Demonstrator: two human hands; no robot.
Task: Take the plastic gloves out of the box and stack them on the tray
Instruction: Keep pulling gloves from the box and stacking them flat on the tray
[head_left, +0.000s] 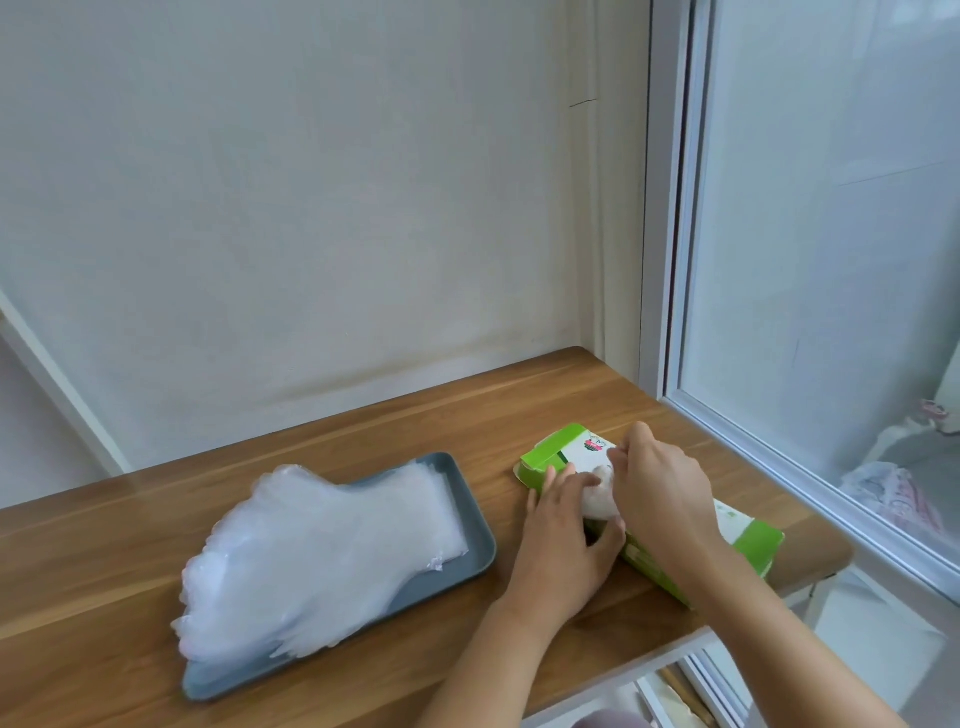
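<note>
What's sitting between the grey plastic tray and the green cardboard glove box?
Only bare wooden tabletop, seen in the head view; the left hand rests on the green cardboard box, clear of the grey plastic tray.

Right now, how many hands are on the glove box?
2. The left hand presses down on the box near its opening; the right hand pinches the glove bulging from that opening. The box's inside is hidden.

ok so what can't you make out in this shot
Head view only:
box opening and the gloves left inside: covered by the left hand and right hand.
How the right hand grips: its fingers curl out of sight.
stack on the tray: clear layers merge, no count.
box print: too small.
</note>
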